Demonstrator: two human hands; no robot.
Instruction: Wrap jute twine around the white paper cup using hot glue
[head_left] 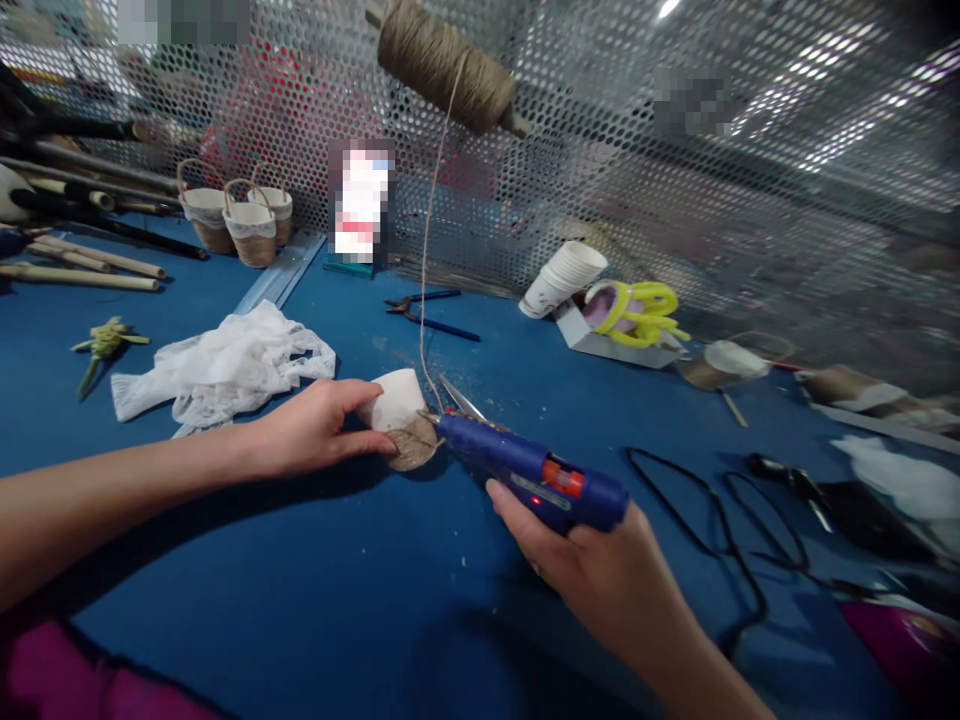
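Note:
My left hand (330, 428) is closed on a small white paper cup (397, 397), which lies tilted on its side. Brown twine covers the lower part of the cup. In my right hand (559, 545) is a blue hot glue gun (517, 460) with a red light lit on its side. Its nozzle points left and meets the twine-wrapped part of the cup; whether it touches, I cannot tell. A strand of twine (426, 250) runs from the cup up to a large spool (446, 65). Scissors (461, 398) lie partly hidden behind the glue gun.
White lace (225, 365) lies to the left, with finished-looking small baskets (251, 230) behind it. Pliers (435, 312) rest near the perforated metal screen. Stacked paper cups (562, 278) and a box (619, 340) stand back right. A black cord (690, 500) loops across the right side.

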